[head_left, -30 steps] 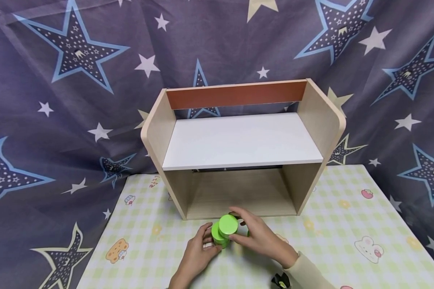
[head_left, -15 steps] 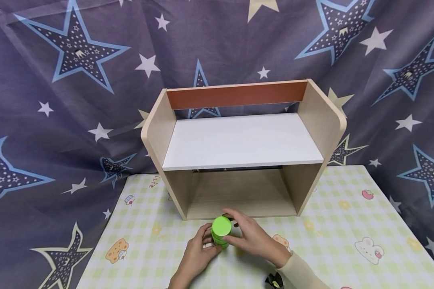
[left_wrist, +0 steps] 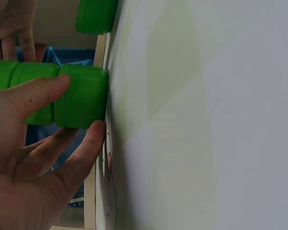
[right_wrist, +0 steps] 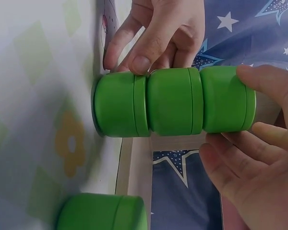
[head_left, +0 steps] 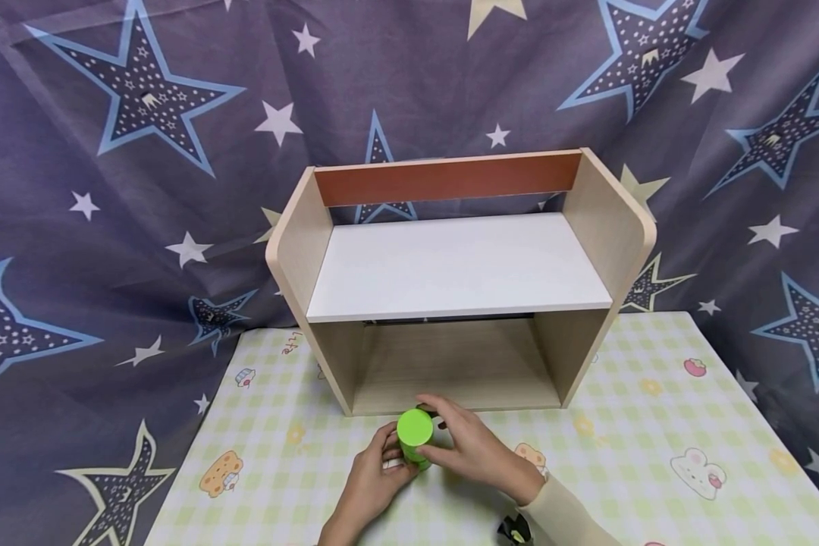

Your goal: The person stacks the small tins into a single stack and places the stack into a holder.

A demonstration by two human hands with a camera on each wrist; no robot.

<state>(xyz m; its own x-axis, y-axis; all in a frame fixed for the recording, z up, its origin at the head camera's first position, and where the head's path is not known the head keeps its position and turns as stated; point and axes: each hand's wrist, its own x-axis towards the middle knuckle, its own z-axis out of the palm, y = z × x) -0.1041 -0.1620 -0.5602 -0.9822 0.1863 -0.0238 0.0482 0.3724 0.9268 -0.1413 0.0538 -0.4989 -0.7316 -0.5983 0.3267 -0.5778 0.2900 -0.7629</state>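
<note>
Around the bottom jar (right_wrist: 116, 105), the left hand (head_left: 373, 476) curls its fingers, the right hand (head_left: 474, 447) pinching the top jar (right_wrist: 224, 99).

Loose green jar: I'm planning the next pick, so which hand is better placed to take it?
Probably the right hand: the loose jar stands on its side of the stack, while the left hand holds the bottom jar.
</note>
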